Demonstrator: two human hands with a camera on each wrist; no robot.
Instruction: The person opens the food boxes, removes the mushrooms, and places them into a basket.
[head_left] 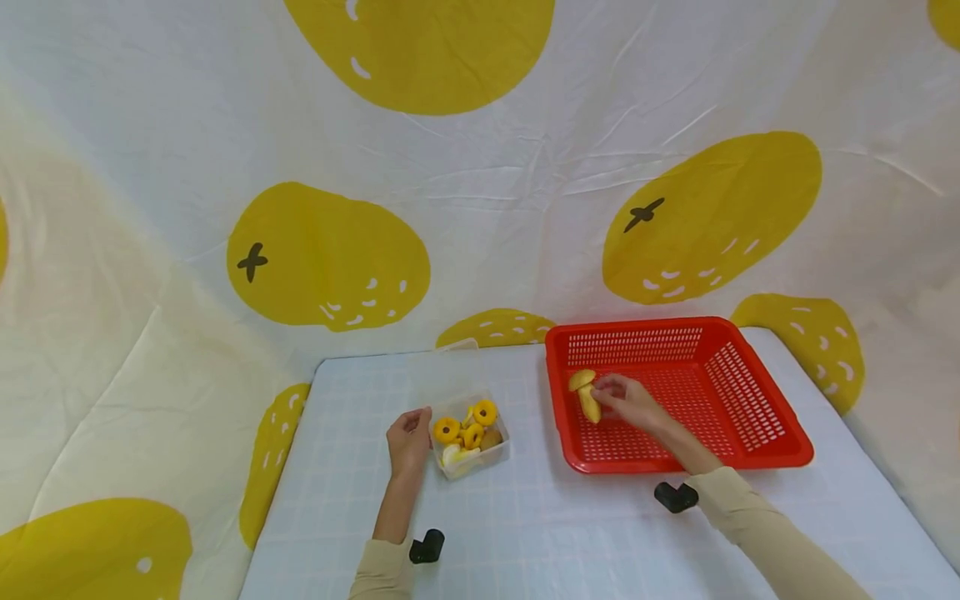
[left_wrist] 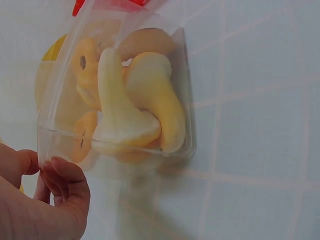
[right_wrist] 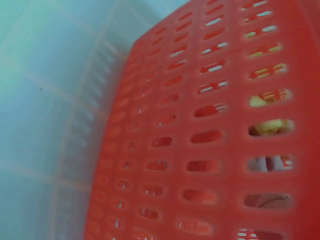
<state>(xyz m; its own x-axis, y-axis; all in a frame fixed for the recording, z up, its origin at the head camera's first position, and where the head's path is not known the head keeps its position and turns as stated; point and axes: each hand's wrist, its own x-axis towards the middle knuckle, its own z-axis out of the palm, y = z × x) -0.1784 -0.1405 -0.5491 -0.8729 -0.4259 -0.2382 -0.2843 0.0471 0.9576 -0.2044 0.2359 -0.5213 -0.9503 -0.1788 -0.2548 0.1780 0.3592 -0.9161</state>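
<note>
In the head view my right hand (head_left: 626, 400) pinches the stem of a yellow mushroom (head_left: 588, 396), cap toward the back, inside the left part of a red plastic basket (head_left: 675, 467). Through the basket's slots in the right wrist view, only slivers of the mushroom (right_wrist: 272, 127) and fingers show. My left hand (head_left: 408, 442) grips the left edge of a clear plastic box (head_left: 480, 465) between thumb and fingertips. Inside the box lie several yellow rings with dark centres (head_left: 447, 430), a brown rounded piece (head_left: 491, 439) and two pale yellow mushroom-shaped pieces (left_wrist: 117, 105).
Both box and basket stand on a white table (head_left: 525, 533) covered with a faint checked cloth. A see-through flap (head_left: 450, 371) rises behind the box. White fabric with large yellow fruit prints (head_left: 330, 254) hangs behind and at the sides.
</note>
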